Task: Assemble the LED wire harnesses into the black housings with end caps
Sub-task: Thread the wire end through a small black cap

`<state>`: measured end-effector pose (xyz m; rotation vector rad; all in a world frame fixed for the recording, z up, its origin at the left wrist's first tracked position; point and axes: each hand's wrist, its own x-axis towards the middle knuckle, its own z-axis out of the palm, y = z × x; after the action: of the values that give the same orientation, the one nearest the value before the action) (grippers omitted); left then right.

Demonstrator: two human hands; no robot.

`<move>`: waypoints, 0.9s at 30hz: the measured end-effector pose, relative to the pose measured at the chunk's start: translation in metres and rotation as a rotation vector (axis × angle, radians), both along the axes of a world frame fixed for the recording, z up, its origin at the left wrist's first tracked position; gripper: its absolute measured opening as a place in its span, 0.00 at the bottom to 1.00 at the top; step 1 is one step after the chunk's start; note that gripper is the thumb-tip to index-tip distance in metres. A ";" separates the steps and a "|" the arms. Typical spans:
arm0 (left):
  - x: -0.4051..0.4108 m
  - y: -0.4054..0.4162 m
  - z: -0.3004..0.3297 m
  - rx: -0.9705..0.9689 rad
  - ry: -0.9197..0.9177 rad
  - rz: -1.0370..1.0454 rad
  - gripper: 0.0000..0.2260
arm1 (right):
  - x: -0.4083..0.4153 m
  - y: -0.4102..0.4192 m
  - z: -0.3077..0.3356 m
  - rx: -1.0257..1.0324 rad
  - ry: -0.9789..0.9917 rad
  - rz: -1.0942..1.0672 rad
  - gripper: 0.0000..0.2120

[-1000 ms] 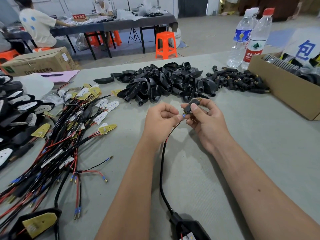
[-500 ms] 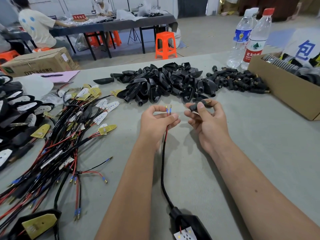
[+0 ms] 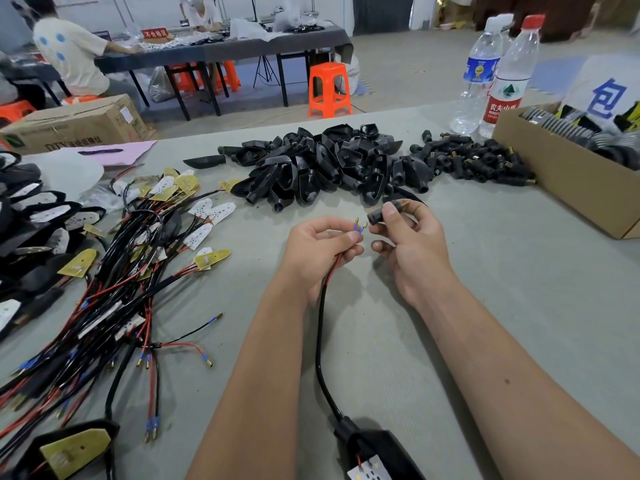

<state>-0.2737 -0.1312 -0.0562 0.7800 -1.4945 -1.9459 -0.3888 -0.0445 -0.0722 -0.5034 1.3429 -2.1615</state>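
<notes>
Head view:

- Left hand (image 3: pixel 323 245): fingers curled, pinching a wire (image 3: pixel 320 327) near its end; two blue-sleeved, brass-tipped pins (image 3: pixel 359 227) stick up past the fingertips. The black cable runs down the table (image 3: pixel 519 306) to a housing (image 3: pixel 381 452) at the lower edge, with a white LED board showing in it.
- Right hand (image 3: pixel 410 247): thumb and fingers closed round a small black end cap (image 3: pixel 381 213), brass contacts at its far end. Cap and pins are just apart, not touching.
- Pile of black housings (image 3: pixel 325 164): middle of the table, beyond the hands.
- Heap of end caps (image 3: pixel 474 161): right of that pile, beside a cardboard box (image 3: pixel 554 181).
- Tangle of wire harnesses (image 3: pixel 121 271): left side, red and black leads, yellow and white boards.
- Two water bottles (image 3: pixel 498 74): far right; red label reads "农夫山泉" in part; the blue label is unreadable.
- White bag (image 3: pixel 606 91) behind the box: blue character "包".
- Carton (image 3: pixel 76 126), far left: printed "DTY", the rest blurred.
- Red sign (image 3: pixel 154 32) on the far table: writing too blurred to read.
- Orange stool (image 3: pixel 329 90): on the floor beyond the table.
</notes>
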 end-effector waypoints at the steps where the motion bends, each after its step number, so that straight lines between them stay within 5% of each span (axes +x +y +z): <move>1: 0.000 0.000 0.000 -0.018 -0.019 -0.008 0.06 | 0.000 0.000 0.000 0.004 0.007 0.004 0.08; 8: 0.000 -0.003 -0.004 -0.036 -0.031 0.020 0.06 | 0.001 0.000 0.001 0.047 0.060 0.065 0.03; 17: -0.013 0.004 -0.005 0.151 0.112 0.413 0.14 | 0.005 0.001 0.001 0.076 0.178 0.086 0.06; 27: -0.016 0.005 -0.005 0.177 0.162 0.405 0.22 | 0.005 0.000 0.001 -0.067 0.038 0.190 0.07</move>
<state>-0.2901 -0.1265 -0.0613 0.8976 -0.9885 -1.7956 -0.3841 -0.0441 -0.0713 -0.6739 1.1943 -2.0553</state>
